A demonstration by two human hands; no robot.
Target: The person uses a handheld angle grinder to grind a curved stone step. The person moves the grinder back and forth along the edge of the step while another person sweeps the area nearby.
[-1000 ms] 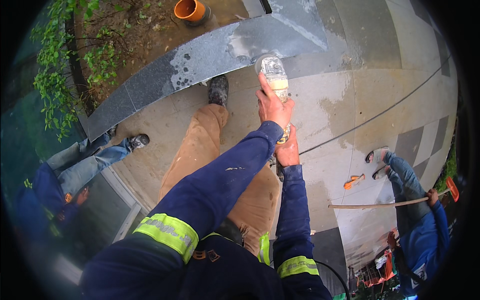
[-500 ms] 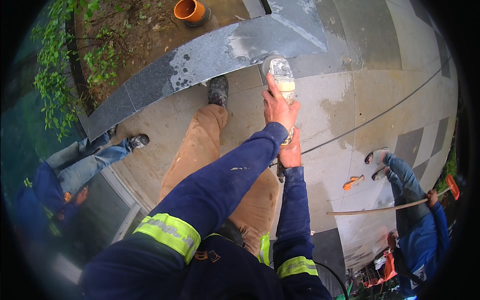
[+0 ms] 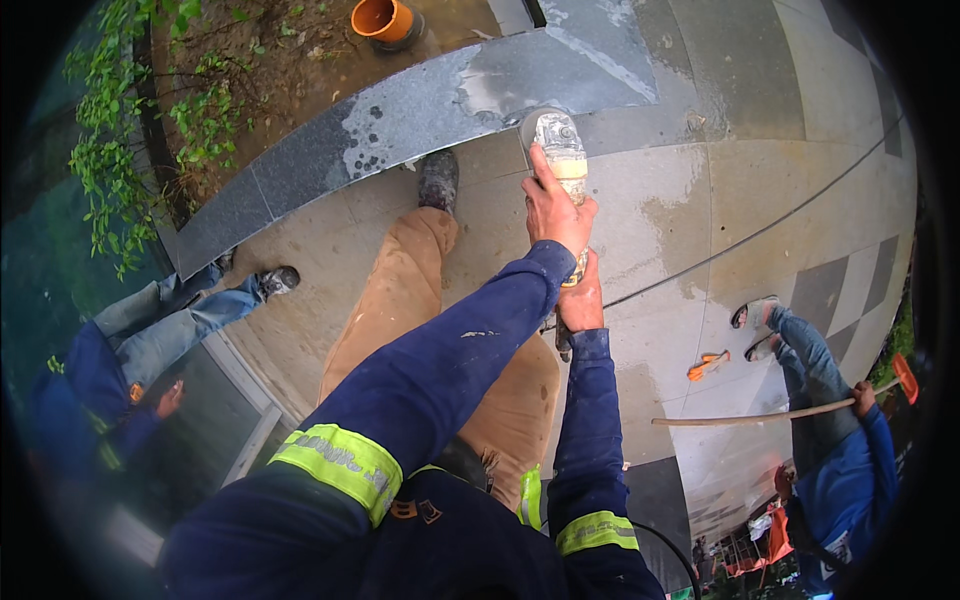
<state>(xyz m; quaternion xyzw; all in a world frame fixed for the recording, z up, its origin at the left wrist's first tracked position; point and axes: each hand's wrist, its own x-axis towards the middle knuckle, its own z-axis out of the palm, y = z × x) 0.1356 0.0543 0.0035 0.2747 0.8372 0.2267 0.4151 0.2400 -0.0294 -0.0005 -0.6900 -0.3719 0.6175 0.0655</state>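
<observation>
Both my hands are closed around a dusty angle grinder. My left hand wraps its body just behind the head, thumb side forward. Behind it, my right hand grips the rear of the tool. The grinder's disc meets the near edge of a grey stone slab, which tops a low planter border. Pale residue and wet patches mark the slab. Most of the disc is hidden by the tool's head.
A black cable crosses the paving. Orange gloves lie at right, near a person holding a long-handled tool. Another person is at left. An orange pipe stands in the soil beyond the slab.
The grinder's head has shifted very slightly along the slab edge. Both hands keep the same grip.
</observation>
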